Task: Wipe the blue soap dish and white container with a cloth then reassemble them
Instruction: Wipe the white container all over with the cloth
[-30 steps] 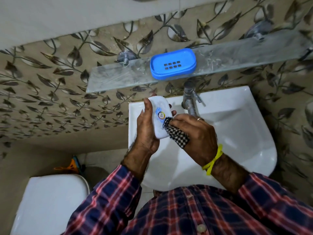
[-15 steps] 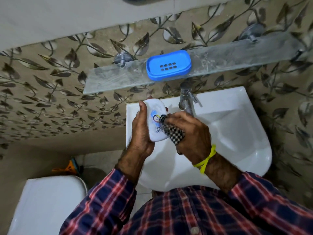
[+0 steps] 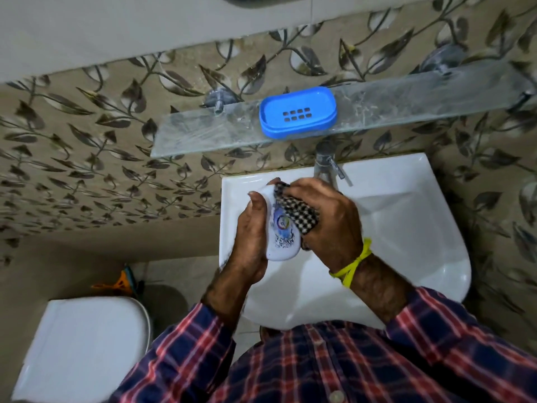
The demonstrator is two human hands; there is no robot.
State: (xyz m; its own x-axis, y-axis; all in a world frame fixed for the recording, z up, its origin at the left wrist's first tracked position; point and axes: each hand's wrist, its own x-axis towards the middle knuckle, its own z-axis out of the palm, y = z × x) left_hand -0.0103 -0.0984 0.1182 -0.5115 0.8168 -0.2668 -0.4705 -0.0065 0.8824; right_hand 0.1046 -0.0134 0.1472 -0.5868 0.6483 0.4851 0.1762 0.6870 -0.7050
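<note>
The blue soap dish (image 3: 298, 113), oval with small drain slots, sits on the glass shelf (image 3: 203, 132) above the basin. Over the basin, my left hand (image 3: 251, 228) grips the white container (image 3: 283, 237), which has a printed label on its face. My right hand (image 3: 329, 219) holds a black-and-white checked cloth (image 3: 296, 215) bunched against the container's upper right side. The cloth and fingers hide the container's top end.
A white wash basin (image 3: 406, 234) lies under my hands, with a chrome tap (image 3: 325, 164) at its back edge. A white toilet lid (image 3: 84, 344) is at lower left, and an orange object (image 3: 122, 283) lies on the floor behind it. Leaf-patterned tiles cover the wall.
My right hand has slid the cloth from the container's lower middle up to its upper end. The label is now uncovered. The left hand keeps its grip.
</note>
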